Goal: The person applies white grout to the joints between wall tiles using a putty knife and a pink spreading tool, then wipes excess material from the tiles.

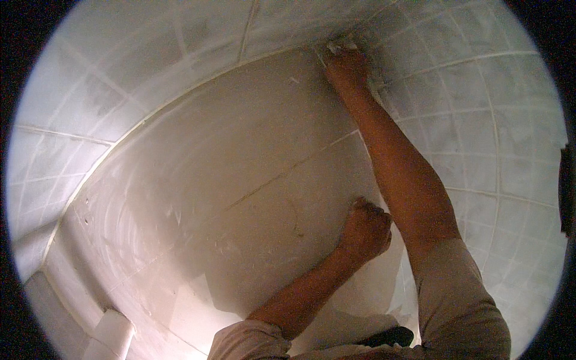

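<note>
My right hand (346, 70) is stretched up to the corner where the beige floor (264, 156) meets the tiled walls. Its fingers are closed on a small pale, crumpled thing (336, 48) that I cannot make out clearly. My left hand (366, 225) is lower, curled into a fist against the floor beside my right forearm; whether it holds anything is hidden. Dust and pale smears mark the floor, and rough pale material (377, 90) lies along the edge beside my right wrist.
Pale tiled walls rise at the back left (120, 66) and on the right (468, 150). A ledge (78, 270) with a short white rounded piece (111, 330) is at the lower left. A dark shape (387, 337), perhaps footwear, shows at the bottom by my body.
</note>
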`<action>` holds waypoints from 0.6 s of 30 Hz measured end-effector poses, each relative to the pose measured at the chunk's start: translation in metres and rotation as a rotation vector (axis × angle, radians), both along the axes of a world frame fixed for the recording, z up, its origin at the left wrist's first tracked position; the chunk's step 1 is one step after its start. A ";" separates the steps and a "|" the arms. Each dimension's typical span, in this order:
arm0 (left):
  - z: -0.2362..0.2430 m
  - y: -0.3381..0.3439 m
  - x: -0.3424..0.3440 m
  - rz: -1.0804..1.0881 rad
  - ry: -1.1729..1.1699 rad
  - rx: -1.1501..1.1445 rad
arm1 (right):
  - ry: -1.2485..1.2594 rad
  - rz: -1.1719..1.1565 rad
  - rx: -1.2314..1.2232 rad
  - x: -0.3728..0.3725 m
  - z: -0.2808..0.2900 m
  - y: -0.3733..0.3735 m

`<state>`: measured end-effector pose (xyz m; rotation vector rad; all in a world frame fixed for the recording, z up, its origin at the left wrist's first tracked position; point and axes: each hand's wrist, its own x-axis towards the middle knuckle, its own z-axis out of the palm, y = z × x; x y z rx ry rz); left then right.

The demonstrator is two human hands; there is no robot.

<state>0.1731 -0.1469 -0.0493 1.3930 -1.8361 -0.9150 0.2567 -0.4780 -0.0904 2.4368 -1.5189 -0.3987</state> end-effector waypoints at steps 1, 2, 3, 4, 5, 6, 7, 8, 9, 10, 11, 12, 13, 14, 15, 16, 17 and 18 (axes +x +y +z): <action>-0.001 0.000 -0.001 0.008 -0.003 -0.030 | 0.135 0.179 -0.031 -0.007 0.002 -0.005; -0.006 0.001 0.000 0.023 -0.011 -0.047 | 0.040 0.185 -0.052 -0.007 0.005 0.005; -0.011 0.001 0.002 0.034 -0.018 -0.035 | -0.055 0.190 -0.072 -0.010 0.008 0.015; -0.013 0.001 0.001 0.032 0.012 -0.019 | -0.144 0.188 -0.099 -0.016 0.021 0.026; -0.015 0.002 0.001 0.029 0.025 -0.009 | -0.233 0.179 -0.127 -0.022 0.029 0.035; -0.016 0.004 0.000 0.027 0.038 0.003 | -0.281 0.175 -0.138 -0.020 0.033 0.039; -0.015 0.003 -0.001 0.019 0.033 -0.007 | -0.322 0.167 -0.158 -0.023 0.039 0.039; -0.013 0.002 -0.001 0.015 0.032 -0.011 | -0.162 0.226 -0.173 -0.023 0.043 0.038; -0.012 0.002 -0.001 0.010 0.027 -0.016 | -0.080 0.254 -0.181 -0.022 0.045 0.039; -0.010 0.001 0.000 -0.009 0.008 -0.002 | -0.001 0.282 -0.185 -0.023 0.044 0.038; -0.009 0.001 0.001 -0.018 -0.001 0.007 | -0.001 0.290 -0.181 -0.022 0.043 0.039; -0.007 0.000 0.002 -0.028 -0.010 0.015 | 0.000 0.294 -0.178 -0.024 0.039 0.034; -0.005 0.000 0.003 -0.036 -0.009 0.020 | -0.001 0.298 -0.174 -0.026 0.035 0.029; -0.002 -0.002 0.001 -0.047 0.002 0.013 | 0.000 0.350 -0.194 -0.036 0.032 0.012; 0.001 -0.003 -0.004 -0.061 0.014 0.005 | 0.007 0.371 -0.209 -0.050 0.030 0.000; -0.002 -0.002 -0.004 -0.021 0.046 -0.020 | 0.001 0.402 -0.212 -0.049 0.027 -0.003; -0.008 0.001 0.000 0.012 0.051 -0.018 | 0.009 0.393 -0.169 -0.034 0.032 0.013; -0.014 0.005 0.003 0.043 0.056 -0.018 | 0.008 0.396 -0.141 -0.019 0.041 0.024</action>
